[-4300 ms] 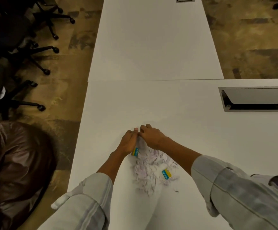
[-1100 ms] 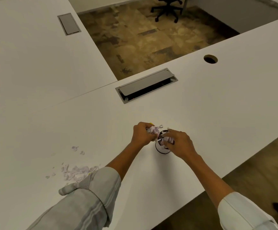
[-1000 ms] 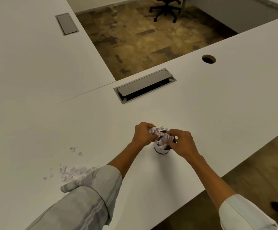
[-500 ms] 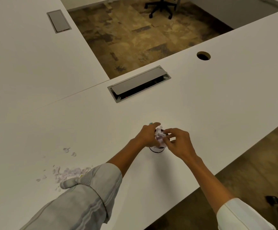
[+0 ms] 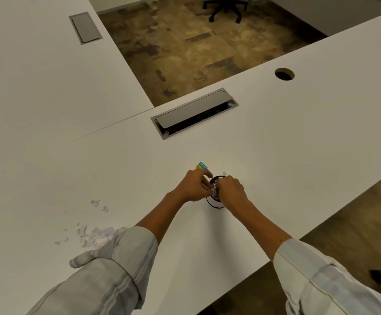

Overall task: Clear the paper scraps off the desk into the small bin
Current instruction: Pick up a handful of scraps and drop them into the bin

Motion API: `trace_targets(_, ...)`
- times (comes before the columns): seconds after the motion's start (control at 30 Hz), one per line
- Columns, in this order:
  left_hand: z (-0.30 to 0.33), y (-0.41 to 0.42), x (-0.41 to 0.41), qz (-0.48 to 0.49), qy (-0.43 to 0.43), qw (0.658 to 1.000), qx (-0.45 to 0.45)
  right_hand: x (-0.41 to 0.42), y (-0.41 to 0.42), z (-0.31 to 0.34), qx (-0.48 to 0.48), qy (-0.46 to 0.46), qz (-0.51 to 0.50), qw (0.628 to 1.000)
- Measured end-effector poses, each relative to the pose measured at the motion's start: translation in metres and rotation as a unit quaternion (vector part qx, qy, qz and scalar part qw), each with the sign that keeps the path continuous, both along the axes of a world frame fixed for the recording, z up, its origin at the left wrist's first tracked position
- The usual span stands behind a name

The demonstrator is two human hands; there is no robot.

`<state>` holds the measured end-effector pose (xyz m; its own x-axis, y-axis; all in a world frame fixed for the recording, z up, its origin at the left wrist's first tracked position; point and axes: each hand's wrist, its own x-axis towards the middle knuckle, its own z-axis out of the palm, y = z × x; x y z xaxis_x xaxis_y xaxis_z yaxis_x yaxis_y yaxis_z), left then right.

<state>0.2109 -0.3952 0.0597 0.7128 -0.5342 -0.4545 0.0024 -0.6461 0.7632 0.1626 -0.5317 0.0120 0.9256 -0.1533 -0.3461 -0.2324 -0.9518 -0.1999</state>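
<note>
Stuffing scraps (image 5: 214, 190) into the bin (image 5: 215, 202), both hands, left (image 5: 194, 186) and right (image 5: 230, 192), pinched shut on paper; overfilling could spill bits beside it.

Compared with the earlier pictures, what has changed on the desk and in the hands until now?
Both hands carried most of the paper scraps to the small bin. The left hand and right hand now press them in, and less paper shows above the rim. A blue-yellow piece now lies on the desk beyond the left hand. The leftover scraps by the left sleeve stayed.
</note>
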Motion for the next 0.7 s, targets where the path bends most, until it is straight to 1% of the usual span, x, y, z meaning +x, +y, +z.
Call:
trace_targets(0.07,-0.004,0.005,0.003,0.038,-0.012,0.999,-0.008,0.001,-0.002,0.001,-0.008,-0.004,-0.009,1.0)
trace_targets(0.1,-0.006,0.008,0.005,0.058,-0.016,0.998,-0.011,0.001,-0.006,0.004,0.001,-0.02,-0.022,1.0)
trace_targets(0.17,-0.013,0.015,0.012,0.09,-0.046,0.995,-0.004,0.0,-0.02,0.014,0.06,-0.071,-0.082,0.992)
trace_targets(0.27,-0.025,0.027,0.024,0.113,-0.118,0.986,0.031,0.002,-0.052,0.031,0.184,-0.151,-0.196,0.951)
trace_targets(0.33,-0.033,0.033,0.03,0.116,-0.134,0.983,0.049,0.009,-0.072,0.035,0.226,-0.174,-0.243,0.927)
trace_targets(0.37,-0.038,0.036,0.033,0.108,-0.13,0.984,0.056,0.013,-0.079,0.033,0.232,-0.164,-0.256,0.924)
trace_targets(0.5,-0.054,0.035,0.044,0.023,-0.124,0.985,0.114,0.032,-0.092,0.001,0.216,-0.068,-0.249,0.942)
trace_targets(0.7,-0.072,0.017,0.061,-0.095,-0.112,0.97,0.196,0.054,-0.082,-0.04,0.202,-0.011,-0.16,0.966)
